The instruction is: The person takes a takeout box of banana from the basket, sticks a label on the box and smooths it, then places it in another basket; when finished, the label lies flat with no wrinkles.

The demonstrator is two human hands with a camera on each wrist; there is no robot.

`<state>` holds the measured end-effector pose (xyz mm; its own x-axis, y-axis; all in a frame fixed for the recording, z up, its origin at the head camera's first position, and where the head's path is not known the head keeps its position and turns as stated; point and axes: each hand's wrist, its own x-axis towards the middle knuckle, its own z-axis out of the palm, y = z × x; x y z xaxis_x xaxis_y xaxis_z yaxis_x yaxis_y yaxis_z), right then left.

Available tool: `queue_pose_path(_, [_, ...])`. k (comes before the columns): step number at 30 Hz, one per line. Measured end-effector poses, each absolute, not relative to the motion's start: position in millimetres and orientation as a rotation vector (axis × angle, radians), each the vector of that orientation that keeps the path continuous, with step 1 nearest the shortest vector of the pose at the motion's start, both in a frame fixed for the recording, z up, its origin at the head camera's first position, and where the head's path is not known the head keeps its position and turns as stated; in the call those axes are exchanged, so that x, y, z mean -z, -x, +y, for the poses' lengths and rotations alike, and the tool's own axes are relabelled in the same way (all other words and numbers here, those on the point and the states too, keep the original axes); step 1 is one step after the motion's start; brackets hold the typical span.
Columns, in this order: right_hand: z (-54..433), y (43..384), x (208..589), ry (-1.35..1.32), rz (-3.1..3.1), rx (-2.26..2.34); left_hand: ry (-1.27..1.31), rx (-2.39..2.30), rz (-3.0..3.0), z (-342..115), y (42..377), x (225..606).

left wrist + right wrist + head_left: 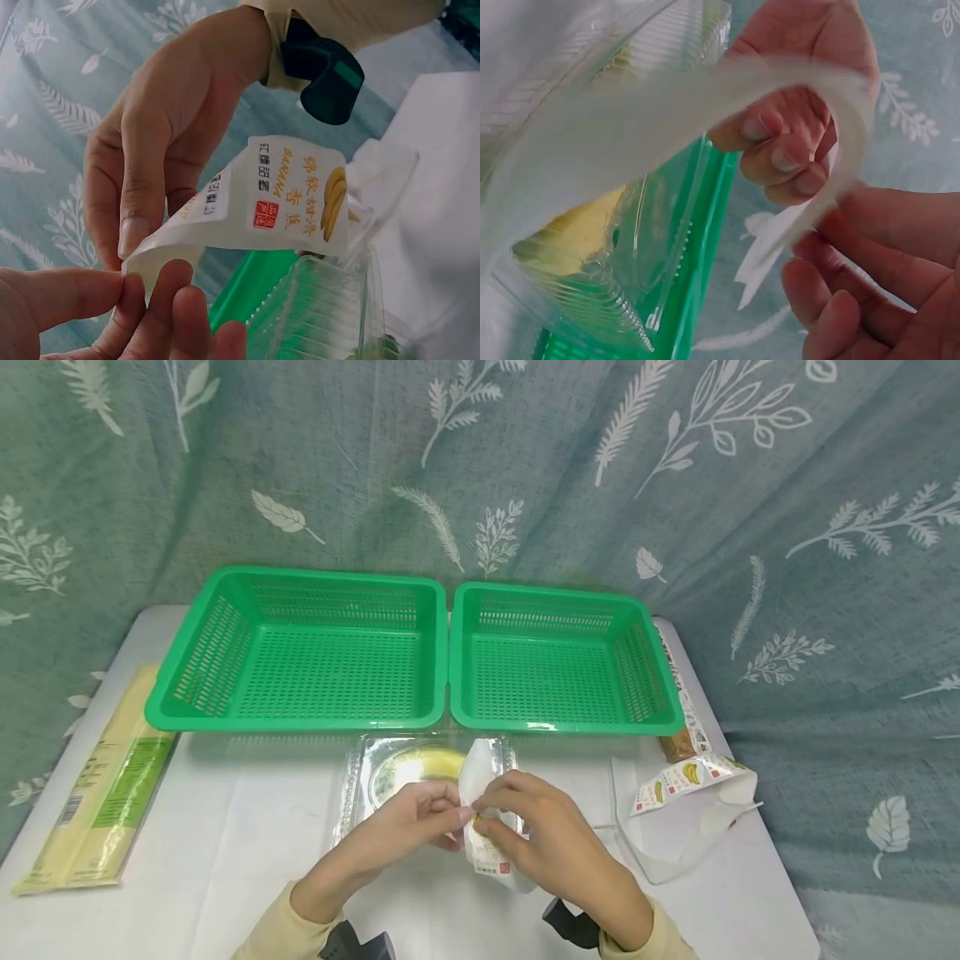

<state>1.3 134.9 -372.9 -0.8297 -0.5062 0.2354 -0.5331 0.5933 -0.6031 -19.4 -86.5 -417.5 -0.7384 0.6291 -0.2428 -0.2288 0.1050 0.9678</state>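
Observation:
Both hands meet above a clear plastic box at the table's middle. Between them runs a strip of printed banana stickers on white backing, pinched at its edge by the fingertips of my left hand. My right hand pinches the same edge with thumb and index finger. In the right wrist view the strip curls in a blurred loop between the hands. Something yellow, banana-like, shows through the box lid. The fingers partly hide the pinched edge.
Two green baskets stand side by side behind the box. A long yellow packet lies at the left. On the right are a loose length of sticker strip and a brown packet partly behind the basket.

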Motion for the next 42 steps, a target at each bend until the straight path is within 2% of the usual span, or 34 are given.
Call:
queue_pose_path(13, [138, -4, 382, -0.994, -2.640, -1.074, -0.357, -1.700, 1.726, -82, 18, 418])
queue_pose_path(33, [136, -9, 374, -1.146, -2.561, -0.945, -0.235, -1.800, 1.827, -84, 17, 418])
queue_pose_path(42, [140, -14, 373, -1.233, -2.530, -1.069, -0.185, -1.812, 1.887, -83, 17, 419])
